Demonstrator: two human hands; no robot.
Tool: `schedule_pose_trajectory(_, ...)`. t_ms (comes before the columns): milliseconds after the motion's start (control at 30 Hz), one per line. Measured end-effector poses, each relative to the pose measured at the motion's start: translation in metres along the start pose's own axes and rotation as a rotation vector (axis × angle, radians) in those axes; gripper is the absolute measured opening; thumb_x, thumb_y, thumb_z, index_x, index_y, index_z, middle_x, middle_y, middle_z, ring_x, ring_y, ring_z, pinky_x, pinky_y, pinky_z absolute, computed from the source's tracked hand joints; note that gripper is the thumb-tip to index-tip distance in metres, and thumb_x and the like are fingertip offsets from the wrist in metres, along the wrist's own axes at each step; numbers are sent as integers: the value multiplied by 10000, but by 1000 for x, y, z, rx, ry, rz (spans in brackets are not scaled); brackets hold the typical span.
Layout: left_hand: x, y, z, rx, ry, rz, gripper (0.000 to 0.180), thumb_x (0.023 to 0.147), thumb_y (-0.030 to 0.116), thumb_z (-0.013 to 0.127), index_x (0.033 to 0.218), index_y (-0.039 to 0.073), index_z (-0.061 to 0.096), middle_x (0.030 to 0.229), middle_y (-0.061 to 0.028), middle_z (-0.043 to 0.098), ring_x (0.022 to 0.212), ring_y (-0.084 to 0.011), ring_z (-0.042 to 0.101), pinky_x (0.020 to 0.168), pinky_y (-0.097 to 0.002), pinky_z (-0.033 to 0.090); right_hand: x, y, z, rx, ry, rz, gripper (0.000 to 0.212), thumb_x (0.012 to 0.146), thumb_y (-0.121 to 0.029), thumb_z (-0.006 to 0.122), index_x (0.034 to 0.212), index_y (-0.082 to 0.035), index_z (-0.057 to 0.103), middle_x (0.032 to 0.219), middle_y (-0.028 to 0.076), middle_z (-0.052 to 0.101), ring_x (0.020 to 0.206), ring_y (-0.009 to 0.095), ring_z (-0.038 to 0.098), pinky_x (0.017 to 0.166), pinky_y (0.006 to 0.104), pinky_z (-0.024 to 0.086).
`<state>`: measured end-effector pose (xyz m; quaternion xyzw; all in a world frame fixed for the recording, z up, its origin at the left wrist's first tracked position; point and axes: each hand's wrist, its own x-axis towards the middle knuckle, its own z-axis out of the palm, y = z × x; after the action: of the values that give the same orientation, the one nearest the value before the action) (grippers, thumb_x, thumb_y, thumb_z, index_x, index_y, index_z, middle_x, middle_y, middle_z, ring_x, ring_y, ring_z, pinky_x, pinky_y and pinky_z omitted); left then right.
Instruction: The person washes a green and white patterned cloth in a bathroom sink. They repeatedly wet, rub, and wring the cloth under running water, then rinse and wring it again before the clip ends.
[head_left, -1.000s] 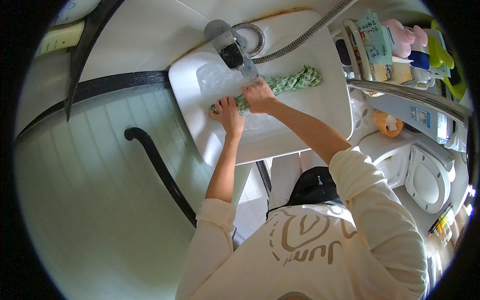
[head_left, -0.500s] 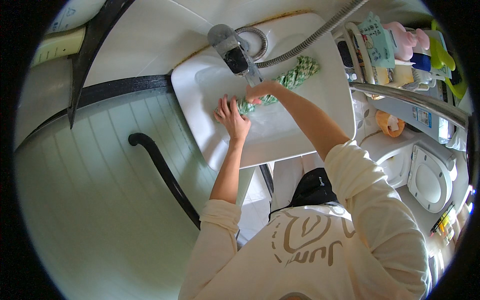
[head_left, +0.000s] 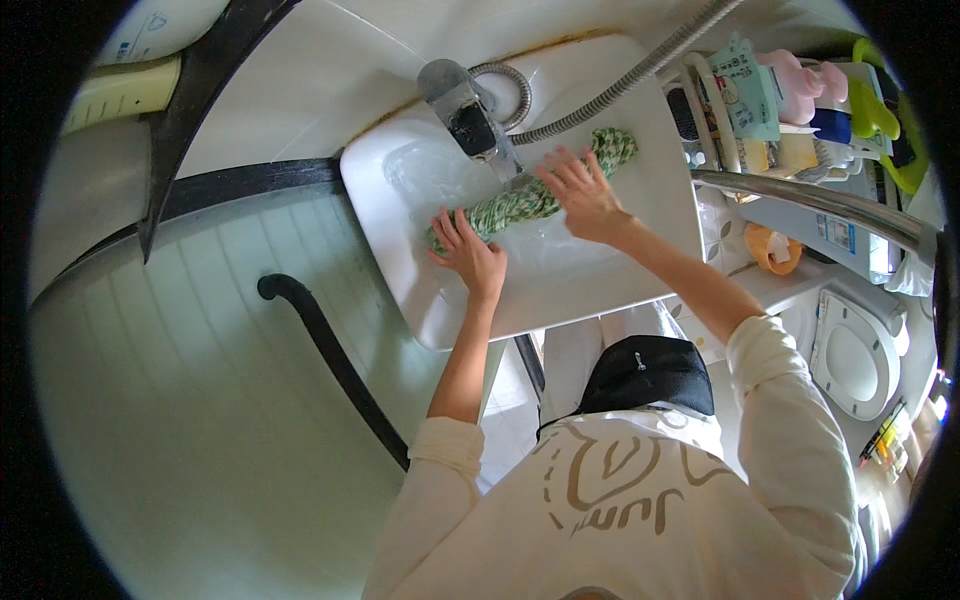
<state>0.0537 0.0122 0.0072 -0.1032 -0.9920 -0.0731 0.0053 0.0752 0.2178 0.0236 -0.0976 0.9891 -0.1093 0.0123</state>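
A wet green-and-white patterned cloth [head_left: 515, 208], bunched into a long roll, lies slantwise across the white sink [head_left: 640, 235]. Over its left end, the fingers of my left hand [head_left: 474, 258] curl and hold it down. My right hand [head_left: 588, 203] is open, its fingers stretched out and spread over the cloth's right part. Water runs from the faucet [head_left: 470, 115] onto the middle of the roll, between my hands. Part of the cloth's right side is hidden behind my right fingers.
A ribbed metal hose [head_left: 635, 75] crosses the sink's back right. Beyond the right rim are a metal bar [head_left: 820, 203], a pink bottle [head_left: 795, 88], an orange tissue holder [head_left: 772, 248] and a toilet [head_left: 855, 350]. A black handle [head_left: 335, 360] stands on the frosted panel at left.
My right hand has moved right along the cloth, away from the faucet, and its fingers have spread. The cloth looks fuller and less twisted. My left hand stays at the left end.
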Motion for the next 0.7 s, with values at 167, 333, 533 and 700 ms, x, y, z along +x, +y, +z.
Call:
schedule_pose_trajectory(167,25,37,1,-97,-231,281,661,609,148,642,1221,108,396,1253,-129,398,1233,-295,323,957,-587,209,-7,27,14,-228,-118,-15,648,657,-100,588,1261,-38,364,1160,127,440,1179,286,353,1056,468,168)
schedule_pose_trajectory(333,45,29,16,136,-286,391,284,686,132,632,938,107,506,916,-24,550,892,-236,550,710,-503,392,19,25,18,-15,-137,67,388,587,-116,598,964,-57,527,889,104,570,968,254,520,1030,388,235)
schedule_pose_trajectory(533,37,20,26,-110,-63,430,364,644,102,657,981,98,520,939,-37,535,929,-228,522,705,-397,391,39,17,5,130,-428,242,204,480,-150,574,636,-31,628,684,154,622,784,298,593,743,332,460)
schedule_pose_trajectory(700,27,21,29,-97,8,359,393,616,57,651,989,90,531,943,-47,529,929,-231,512,728,-369,380,54,27,-12,512,-844,266,157,436,-164,555,532,-63,628,678,151,626,632,299,598,580,370,485)
